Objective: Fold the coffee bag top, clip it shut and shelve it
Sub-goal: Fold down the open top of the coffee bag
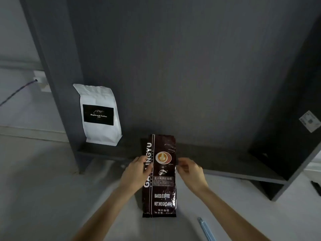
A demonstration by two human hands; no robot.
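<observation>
A tall dark brown coffee bag [160, 192] with white lettering and a latte picture lies flat on the pale floor, its top end toward a dark shelf unit [191, 152]. My left hand [136, 171] grips the bag's left edge near the middle. My right hand [190, 169] touches the right edge at the same height, fingers curled against it. A long light blue clip [205, 229] lies on the floor to the lower right of the bag, apart from both hands.
A white coffee bag [99, 115] with a black label stands upright at the left end of the shelf's bottom board. A white sticker [310, 120] is on the shelf's right side panel. A wall socket [40, 80] with a cable sits at far left.
</observation>
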